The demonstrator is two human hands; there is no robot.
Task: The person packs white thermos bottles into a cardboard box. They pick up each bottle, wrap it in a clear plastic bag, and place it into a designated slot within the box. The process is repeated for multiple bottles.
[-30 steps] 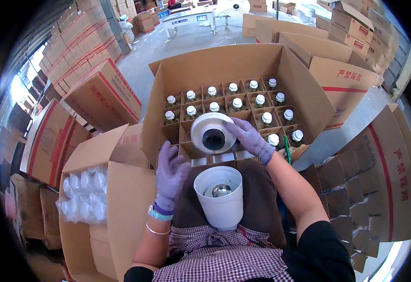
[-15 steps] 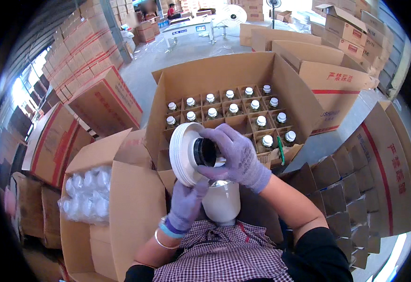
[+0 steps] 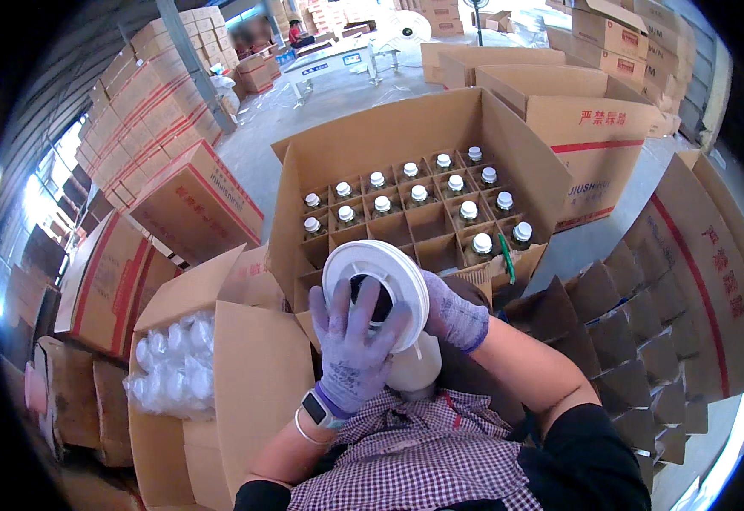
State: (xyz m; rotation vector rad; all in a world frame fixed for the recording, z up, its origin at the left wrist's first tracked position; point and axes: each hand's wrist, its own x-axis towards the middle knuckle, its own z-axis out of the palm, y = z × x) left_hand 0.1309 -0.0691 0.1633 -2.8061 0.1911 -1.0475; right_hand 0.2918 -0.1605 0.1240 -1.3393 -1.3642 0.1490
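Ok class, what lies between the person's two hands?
In the head view, a round white piece with a dark centre lies between the left hand and the right hand.

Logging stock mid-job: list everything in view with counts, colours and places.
Disc: one, white with black centre, front middle.
Tub: one, white, beneath the disc, partly hidden.
Divided carton: one, brown, ahead.
Bottles: 16 visible, white-capped, inside it.
Green object: one, green, at its near right.
Wrapped pack: one, whitish, in the open carton at left.
Dividers: many, brown, right.
Other cartons: many, brown, sides and back.
Table: one, white, far back.
Fan: at least one, white, far back.
Person: at least one, red top, back.
Left hand: one, purple-gloved, across disc's face.
Right hand: one, purple-gloved, on disc's right.
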